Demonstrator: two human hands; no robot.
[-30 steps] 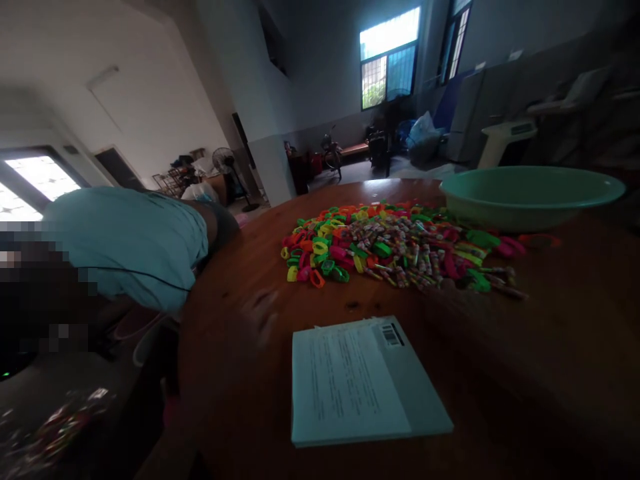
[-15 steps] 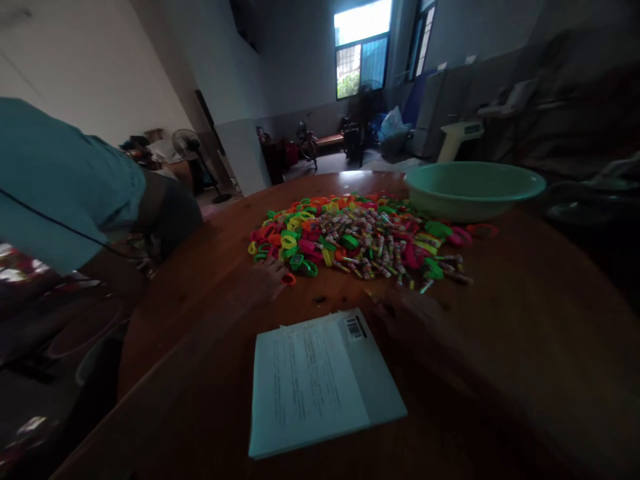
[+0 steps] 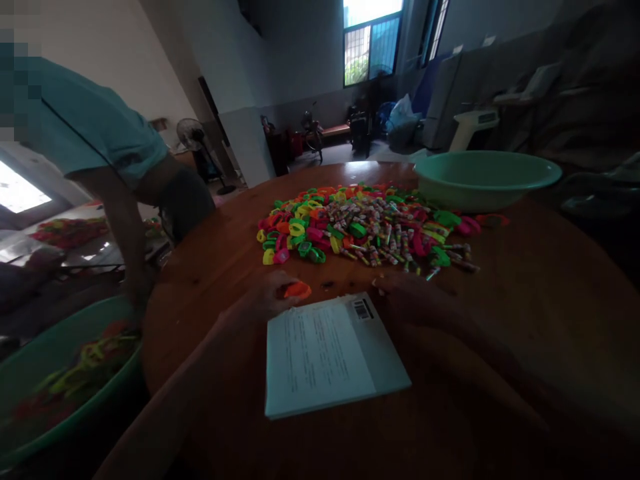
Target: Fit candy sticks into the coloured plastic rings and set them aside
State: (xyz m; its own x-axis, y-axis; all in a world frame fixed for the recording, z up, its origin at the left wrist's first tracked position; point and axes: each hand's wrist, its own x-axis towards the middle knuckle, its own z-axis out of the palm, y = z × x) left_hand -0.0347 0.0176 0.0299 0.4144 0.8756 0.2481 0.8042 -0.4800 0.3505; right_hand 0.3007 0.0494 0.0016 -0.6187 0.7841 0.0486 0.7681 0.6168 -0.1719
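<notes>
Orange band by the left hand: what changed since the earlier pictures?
The left hand has come in, taken hold of the orange band and drawn it from the pile toward the booklet. The right hand has come in near the barcode corner; its grip is unclear. The booklet, pile and tabletop basin look unmoved.

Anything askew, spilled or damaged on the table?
The white pad lies at an angle, its far edge looking ragged. Beyond it, the pile of bright trinkets spreads loose, with a few straying by the green basin. No clear breakage shows.
</notes>
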